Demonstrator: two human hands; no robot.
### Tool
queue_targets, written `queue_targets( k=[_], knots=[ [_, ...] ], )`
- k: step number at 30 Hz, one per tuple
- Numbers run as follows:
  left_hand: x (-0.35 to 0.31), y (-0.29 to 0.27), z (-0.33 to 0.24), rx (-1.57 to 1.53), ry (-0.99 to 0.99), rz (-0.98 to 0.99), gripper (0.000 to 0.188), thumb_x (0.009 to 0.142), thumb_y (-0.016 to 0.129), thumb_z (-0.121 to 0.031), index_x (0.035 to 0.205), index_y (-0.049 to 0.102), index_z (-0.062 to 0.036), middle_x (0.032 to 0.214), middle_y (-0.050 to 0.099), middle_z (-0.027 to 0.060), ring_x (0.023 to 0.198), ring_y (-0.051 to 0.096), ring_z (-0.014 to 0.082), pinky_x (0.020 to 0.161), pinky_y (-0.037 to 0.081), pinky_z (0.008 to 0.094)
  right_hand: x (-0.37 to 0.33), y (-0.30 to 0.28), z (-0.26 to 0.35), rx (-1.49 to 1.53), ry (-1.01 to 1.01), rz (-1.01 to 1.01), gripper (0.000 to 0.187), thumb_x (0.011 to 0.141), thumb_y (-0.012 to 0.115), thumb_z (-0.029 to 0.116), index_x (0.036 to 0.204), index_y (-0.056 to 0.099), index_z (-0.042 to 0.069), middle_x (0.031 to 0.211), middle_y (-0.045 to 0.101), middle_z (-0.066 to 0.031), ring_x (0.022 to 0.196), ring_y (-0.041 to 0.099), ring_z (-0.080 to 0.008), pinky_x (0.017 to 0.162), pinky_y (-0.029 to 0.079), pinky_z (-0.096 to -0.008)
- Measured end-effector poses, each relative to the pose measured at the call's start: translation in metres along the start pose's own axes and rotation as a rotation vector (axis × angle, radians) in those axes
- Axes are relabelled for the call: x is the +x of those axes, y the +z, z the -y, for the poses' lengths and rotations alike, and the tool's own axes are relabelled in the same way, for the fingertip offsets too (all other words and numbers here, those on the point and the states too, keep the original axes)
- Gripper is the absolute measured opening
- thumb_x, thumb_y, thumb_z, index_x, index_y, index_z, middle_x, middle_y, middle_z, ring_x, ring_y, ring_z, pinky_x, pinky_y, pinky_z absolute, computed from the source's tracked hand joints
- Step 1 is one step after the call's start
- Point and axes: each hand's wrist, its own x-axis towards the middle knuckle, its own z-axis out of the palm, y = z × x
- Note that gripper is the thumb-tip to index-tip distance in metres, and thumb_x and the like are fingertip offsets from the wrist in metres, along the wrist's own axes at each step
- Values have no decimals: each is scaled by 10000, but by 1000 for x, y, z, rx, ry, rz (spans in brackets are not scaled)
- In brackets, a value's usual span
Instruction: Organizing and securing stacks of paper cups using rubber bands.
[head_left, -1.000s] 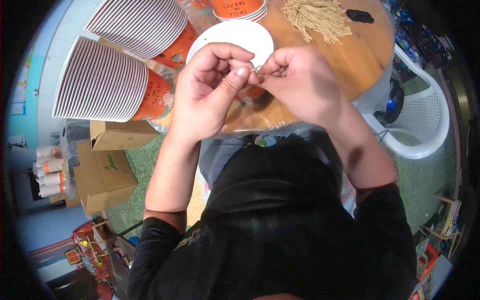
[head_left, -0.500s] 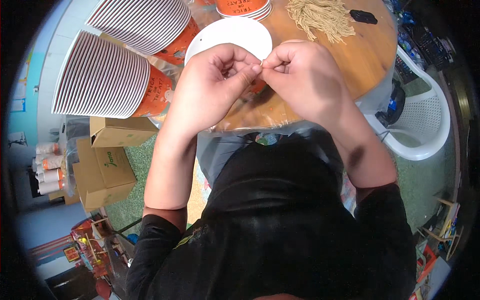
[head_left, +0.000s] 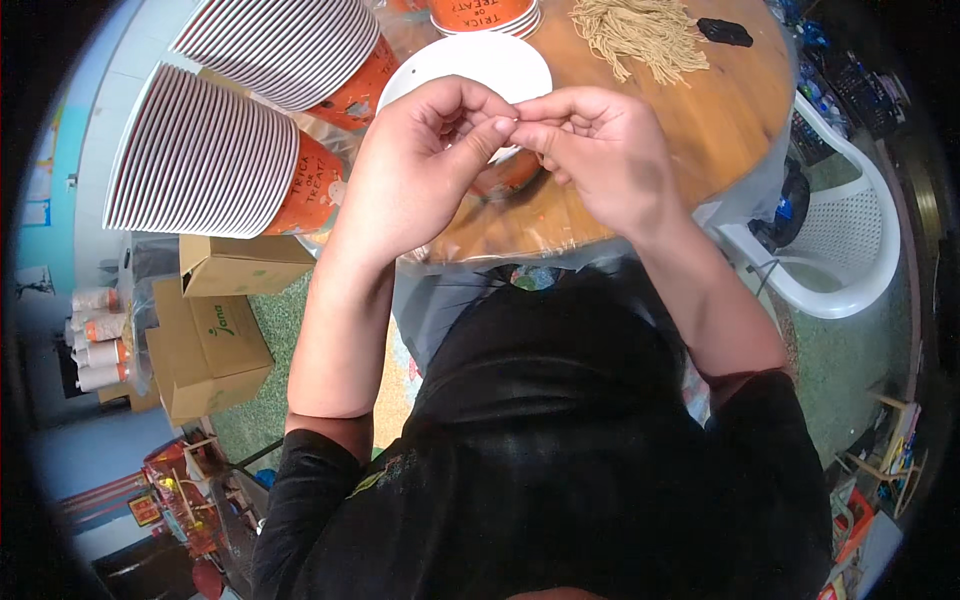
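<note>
Both my hands meet fingertip to fingertip in front of a single paper bucket with a white inside (head_left: 495, 62) and an orange outer wall, partly hidden behind my fingers. My left hand (head_left: 405, 175) is closed, thumb and index finger pinched together. Against its fingertips, my right hand (head_left: 615, 160) pinches too, its other fingers loosely curled. Whatever sits between the fingertips is too small to make out. A dark dot, like a small hole, shows near the bucket's rim. Beyond my right hand lies a heap of tan cords (head_left: 645, 35).
Two long nested stacks of orange-and-white buckets (head_left: 205, 155) lean at the left of the round wooden table (head_left: 725, 130). Another bucket stack (head_left: 487, 15) stands at the back. A black item (head_left: 724, 32) lies beside the cords. Cardboard boxes (head_left: 215, 345) and a white plastic chair (head_left: 850, 230) flank the table.
My right hand has turned and its fingers have spread a little, while the pinch remains near my left fingertips. The bucket has shifted slightly right. A pale bit at the fingertips no longer shows clearly.
</note>
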Motion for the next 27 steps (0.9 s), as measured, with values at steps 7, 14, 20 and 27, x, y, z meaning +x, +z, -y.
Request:
queue_targets(
  k=[7,14,20,27],
  knots=[
    [-1,1,0,165,18,-77,157,1084,735,-62,1206,750,36,1000,793,42,874,737,89,750,610,256,-2,1,-7,38,-26,-42,157,1072,744,85,1188,780,-15,1005,791,-17,828,663,-60,732,539,-242],
    [0,6,-1,266,-11,-48,165,1076,729,-61,1203,754,40,1020,809,71,926,756,100,775,619,278,-3,-4,-4,39,-32,5,141,1082,726,83,1172,771,-15,1001,774,-16,859,685,-69,743,552,-249],
    [0,9,-1,243,77,-74,253,1080,726,-23,1320,673,35,1058,760,44,996,728,106,843,613,273,-8,0,3,6,6,-84,173,1087,728,105,1199,778,-17,1044,795,-39,867,716,-80,756,579,-264],
    [1,9,-5,88,-28,-51,271,1090,727,-13,1344,645,30,1099,736,36,1051,716,110,963,602,273,-6,-6,1,-231,-66,-34,109,1045,756,101,1104,815,31,1010,798,-53,812,751,-131,750,599,-295]
  ],
)
